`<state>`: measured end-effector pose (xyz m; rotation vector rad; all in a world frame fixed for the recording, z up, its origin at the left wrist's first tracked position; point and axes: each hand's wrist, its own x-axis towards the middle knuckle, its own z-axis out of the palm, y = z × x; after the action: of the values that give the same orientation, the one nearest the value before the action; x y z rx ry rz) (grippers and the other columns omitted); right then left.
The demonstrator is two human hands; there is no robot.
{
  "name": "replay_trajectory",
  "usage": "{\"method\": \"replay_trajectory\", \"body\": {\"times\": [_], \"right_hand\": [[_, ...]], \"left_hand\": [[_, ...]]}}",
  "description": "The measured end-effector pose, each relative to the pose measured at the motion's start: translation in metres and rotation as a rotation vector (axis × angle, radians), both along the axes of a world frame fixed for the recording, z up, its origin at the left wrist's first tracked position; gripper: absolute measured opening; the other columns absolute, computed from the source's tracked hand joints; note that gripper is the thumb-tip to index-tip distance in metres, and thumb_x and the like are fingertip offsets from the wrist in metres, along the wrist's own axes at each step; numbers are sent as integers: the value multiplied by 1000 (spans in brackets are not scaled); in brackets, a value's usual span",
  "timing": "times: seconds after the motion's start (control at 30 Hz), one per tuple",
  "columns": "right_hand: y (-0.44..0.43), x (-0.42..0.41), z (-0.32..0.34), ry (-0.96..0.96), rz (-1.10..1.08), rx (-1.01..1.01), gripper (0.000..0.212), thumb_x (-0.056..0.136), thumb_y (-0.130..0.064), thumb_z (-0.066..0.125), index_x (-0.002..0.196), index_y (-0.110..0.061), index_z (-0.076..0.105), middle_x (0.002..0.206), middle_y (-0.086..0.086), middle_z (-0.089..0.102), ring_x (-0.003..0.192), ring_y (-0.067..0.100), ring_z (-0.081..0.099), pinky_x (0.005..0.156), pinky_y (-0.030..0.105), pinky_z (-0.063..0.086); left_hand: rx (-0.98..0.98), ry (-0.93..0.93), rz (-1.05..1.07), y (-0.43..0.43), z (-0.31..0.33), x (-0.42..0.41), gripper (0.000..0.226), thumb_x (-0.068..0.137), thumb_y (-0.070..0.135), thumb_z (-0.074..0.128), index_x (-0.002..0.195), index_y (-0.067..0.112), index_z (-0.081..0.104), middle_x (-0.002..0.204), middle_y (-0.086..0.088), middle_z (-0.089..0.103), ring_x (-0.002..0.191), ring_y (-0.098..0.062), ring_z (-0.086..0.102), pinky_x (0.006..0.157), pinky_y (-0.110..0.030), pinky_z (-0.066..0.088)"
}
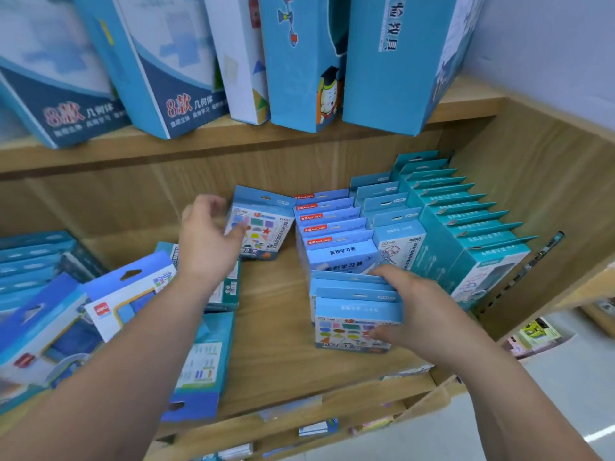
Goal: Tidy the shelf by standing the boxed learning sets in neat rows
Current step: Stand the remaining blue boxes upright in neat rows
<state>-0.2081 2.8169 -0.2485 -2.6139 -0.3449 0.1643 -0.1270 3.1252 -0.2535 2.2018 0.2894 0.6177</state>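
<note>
On the wooden shelf point(276, 314) stand rows of small blue boxed learning sets. My right hand point(412, 304) grips the front boxes of the middle row point(349, 314), thumb on the face of the front shapes box and fingers over the top flaps. My left hand point(209, 237) reaches to a lone upright shapes box point(263, 224) further back, its fingertips touching the box's left face; the hand is blurred. Behind the front boxes, the same row continues with light-blue boxes point(332, 224). To the right run two more neat rows, one short point(392, 207) and one long teal row point(466, 211).
Loose boxes lie flat and askew on the shelf's left part point(133, 294), under my left forearm. Large blue boxes point(299, 61) stand on the shelf above. The cabinet's wooden side wall point(549, 194) closes the right end. Bare shelf board lies between my hands.
</note>
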Motion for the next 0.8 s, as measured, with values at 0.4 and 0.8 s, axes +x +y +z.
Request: {"method": "replay_trajectory", "body": {"times": [0.4, 0.8], "right_hand": [[32, 8, -5, 0, 15, 9, 76, 66, -31, 91, 126, -43, 46, 114, -18, 61, 99, 3, 57, 78, 18, 44], [48, 11, -5, -14, 35, 6, 77, 63, -32, 93, 124, -45, 47, 112, -17, 62, 98, 6, 59, 82, 25, 49]], "left_hand": [[915, 659, -123, 20, -12, 8, 58, 70, 71, 64, 109, 28, 61, 110, 0, 58, 115, -26, 51, 86, -36, 46], [1133, 795, -351, 48, -40, -19, 37, 99, 46, 39, 127, 34, 60, 142, -3, 40, 131, -28, 35, 104, -54, 33]]}}
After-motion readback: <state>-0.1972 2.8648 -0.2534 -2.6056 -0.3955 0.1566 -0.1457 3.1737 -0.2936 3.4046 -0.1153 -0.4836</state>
